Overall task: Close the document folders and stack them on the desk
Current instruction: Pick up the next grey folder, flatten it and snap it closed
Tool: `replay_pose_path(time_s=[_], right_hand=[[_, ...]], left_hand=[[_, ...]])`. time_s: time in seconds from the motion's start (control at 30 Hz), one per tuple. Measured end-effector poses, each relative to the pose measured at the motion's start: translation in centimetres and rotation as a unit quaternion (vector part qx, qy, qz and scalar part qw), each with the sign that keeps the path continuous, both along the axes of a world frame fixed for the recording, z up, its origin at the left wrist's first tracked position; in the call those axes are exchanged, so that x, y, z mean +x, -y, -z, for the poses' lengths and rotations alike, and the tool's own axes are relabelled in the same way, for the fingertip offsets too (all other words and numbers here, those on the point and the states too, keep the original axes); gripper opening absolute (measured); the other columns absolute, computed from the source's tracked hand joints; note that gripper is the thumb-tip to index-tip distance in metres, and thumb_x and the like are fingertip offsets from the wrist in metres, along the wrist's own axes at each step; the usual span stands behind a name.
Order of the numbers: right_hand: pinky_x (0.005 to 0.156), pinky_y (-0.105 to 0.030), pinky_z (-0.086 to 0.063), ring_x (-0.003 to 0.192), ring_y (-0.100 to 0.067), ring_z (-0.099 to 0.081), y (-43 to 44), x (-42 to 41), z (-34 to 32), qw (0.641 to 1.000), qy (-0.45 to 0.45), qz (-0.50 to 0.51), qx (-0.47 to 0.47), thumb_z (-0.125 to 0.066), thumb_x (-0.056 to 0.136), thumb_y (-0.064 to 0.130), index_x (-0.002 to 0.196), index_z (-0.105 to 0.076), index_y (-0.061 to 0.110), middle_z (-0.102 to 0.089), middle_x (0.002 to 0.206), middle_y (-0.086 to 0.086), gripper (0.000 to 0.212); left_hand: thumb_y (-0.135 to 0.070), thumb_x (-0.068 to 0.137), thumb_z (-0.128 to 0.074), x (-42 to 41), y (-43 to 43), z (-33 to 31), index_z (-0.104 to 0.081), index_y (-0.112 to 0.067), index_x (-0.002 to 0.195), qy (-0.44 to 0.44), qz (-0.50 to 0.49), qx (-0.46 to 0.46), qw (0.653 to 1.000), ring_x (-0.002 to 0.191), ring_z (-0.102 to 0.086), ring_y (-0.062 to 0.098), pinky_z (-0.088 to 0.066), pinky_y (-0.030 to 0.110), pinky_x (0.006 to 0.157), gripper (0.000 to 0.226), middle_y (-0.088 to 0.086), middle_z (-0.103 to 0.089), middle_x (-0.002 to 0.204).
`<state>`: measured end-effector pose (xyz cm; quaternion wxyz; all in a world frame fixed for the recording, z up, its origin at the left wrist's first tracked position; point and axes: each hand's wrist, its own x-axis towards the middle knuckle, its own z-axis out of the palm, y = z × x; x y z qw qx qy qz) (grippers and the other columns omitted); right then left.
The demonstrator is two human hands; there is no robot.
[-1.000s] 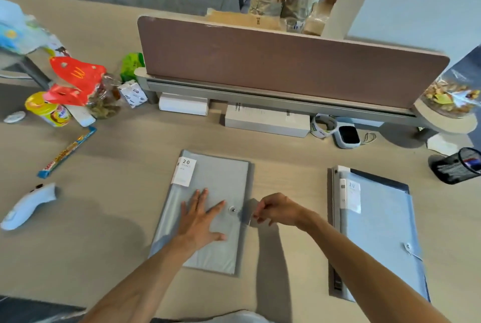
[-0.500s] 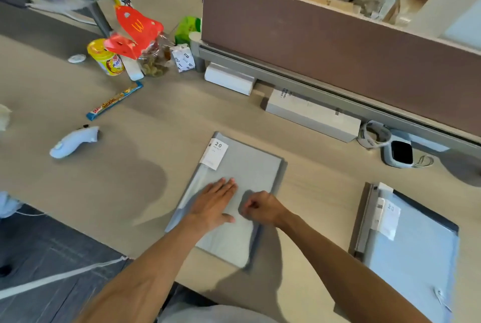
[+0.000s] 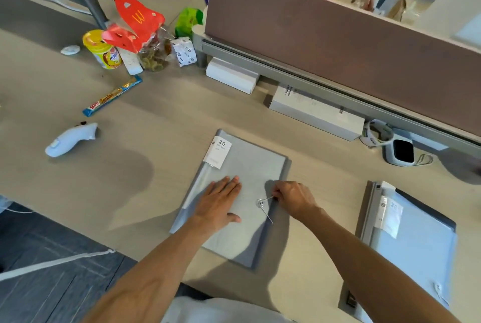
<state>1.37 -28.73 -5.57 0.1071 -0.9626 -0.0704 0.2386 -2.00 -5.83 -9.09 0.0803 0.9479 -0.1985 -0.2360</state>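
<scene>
A grey document folder (image 3: 250, 166) lies closed in front of me on the wooden desk (image 3: 156, 140), with a white "20" label at its far left corner. My left hand (image 3: 220, 205) presses flat on its cover, fingers together. My right hand (image 3: 292, 199) pinches the thin closure string (image 3: 268, 214) beside the round button (image 3: 261, 203) near the folder's right edge. A second, light blue folder (image 3: 413, 247) lies apart at the right, its cover down and its own string loose near the front edge.
White boxes (image 3: 315, 111) and a small device with cable (image 3: 400, 152) sit under the brown divider (image 3: 338, 44). Snack packets, a yellow cup (image 3: 102, 49) and a white controller (image 3: 70, 139) lie at left. Another person stands behind the divider. The desk's front edge runs close to me.
The view swung left and down. My right hand moved from the button outward to the folder's right edge, now drawing the string out; my left hand stayed flat on the cover.
</scene>
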Motion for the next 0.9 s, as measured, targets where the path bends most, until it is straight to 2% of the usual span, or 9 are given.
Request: replay_pose_path(time_s=[0.13,0.23,0.33,0.47,0.53,0.67,0.73,0.8,0.9], right_hand=[[0.071,-0.037,-0.049,0.096,-0.03,-0.061,1.1,-3.2,-0.2,0.996,0.045,-0.079,0.026,-0.051,0.087,0.02,0.091,-0.064,0.013,-0.067,0.1,-0.007,0.015],[0.063,-0.037,-0.048,0.087,-0.029,-0.061,0.8,-4.9,-0.4,0.991,0.069,-0.095,0.062,-0.051,0.087,0.019,0.082,-0.062,0.013,-0.065,0.092,-0.006,0.013],[0.064,-0.036,-0.045,0.085,-0.03,-0.06,-0.2,-5.9,-0.3,0.993,0.051,-0.057,0.094,-0.053,0.082,0.013,0.08,-0.058,0.013,-0.063,0.089,-0.007,0.006],[0.071,-0.034,-0.044,0.094,-0.025,-0.058,-2.1,-6.3,0.4,0.994,0.023,0.013,0.104,-0.048,0.085,0.014,0.083,-0.06,0.014,-0.064,0.096,-0.005,0.012],[0.072,-0.036,-0.046,0.097,-0.025,-0.058,-2.7,-5.7,0.3,0.995,0.038,0.002,0.089,-0.047,0.088,0.017,0.086,-0.062,0.015,-0.063,0.098,-0.005,0.014],[0.068,-0.039,-0.049,0.102,-0.027,-0.056,-3.5,-4.3,0.3,0.994,0.071,-0.084,0.017,-0.045,0.091,0.021,0.1,-0.061,0.012,-0.061,0.104,-0.008,0.02],[0.067,-0.039,-0.048,0.107,-0.03,-0.053,-4.2,-3.5,0.3,0.989,0.081,-0.123,-0.021,-0.047,0.091,0.015,0.108,-0.058,0.009,-0.059,0.109,-0.011,0.021],[0.074,-0.041,-0.049,0.114,-0.032,-0.049,-5.0,-2.6,0.2,0.983,0.08,-0.156,-0.056,-0.049,0.089,0.006,0.116,-0.056,0.004,-0.056,0.117,-0.014,0.028],[0.079,-0.043,-0.05,0.115,-0.034,-0.048,-5.4,-1.2,0.3,0.975,0.088,-0.183,-0.096,-0.053,0.086,0.001,0.118,-0.055,-0.001,-0.054,0.119,-0.018,0.032]], left_hand=[[-0.056,0.087,-0.053,-0.3,0.1,-0.4,-0.001,-0.019,0.155,-0.009,-0.005,0.001,1.0,0.151,0.006,0.017,-0.003,0.04,0.123,0.093,-0.004,0.006,0.164],[-0.056,0.087,-0.054,0.0,0.3,-0.7,-0.002,-0.019,0.155,-0.012,-0.011,0.001,1.0,0.151,0.006,0.016,-0.003,0.039,0.122,0.093,-0.004,0.006,0.164],[-0.058,0.087,-0.052,0.1,0.4,-0.6,-0.002,-0.019,0.155,-0.014,-0.006,0.012,1.0,0.151,0.006,0.016,-0.004,0.039,0.123,0.093,-0.004,0.006,0.164],[-0.058,0.087,-0.052,0.0,0.3,-0.3,-0.002,-0.02,0.155,-0.002,-0.008,0.014,1.0,0.151,0.004,0.015,-0.005,0.037,0.123,0.093,-0.006,0.005,0.164],[-0.058,0.087,-0.053,0.2,0.4,-0.2,-0.003,-0.02,0.155,0.002,-0.005,0.007,1.0,0.151,0.003,0.015,-0.005,0.037,0.123,0.092,-0.006,0.004,0.164],[-0.06,0.087,-0.051,0.3,0.3,-0.1,-0.003,-0.021,0.155,0.01,0.01,0.006,1.0,0.151,0.002,0.017,-0.005,0.038,0.122,0.092,-0.005,0.004,0.164],[-0.06,0.088,-0.049,0.2,0.2,-0.1,-0.002,-0.021,0.155,0.018,0.012,0.012,1.0,0.151,0.002,0.017,-0.005,0.037,0.121,0.09,-0.006,0.004,0.164],[-0.06,0.088,-0.048,0.3,0.1,-0.2,-0.002,-0.021,0.155,0.026,0.015,0.015,0.999,0.151,0.002,0.017,-0.004,0.038,0.121,0.089,-0.006,0.005,0.164],[-0.06,0.089,-0.048,0.2,0.1,-0.4,-0.002,-0.02,0.155,0.019,0.014,0.013,1.0,0.151,0.003,0.017,-0.003,0.038,0.121,0.09,-0.005,0.005,0.164]])
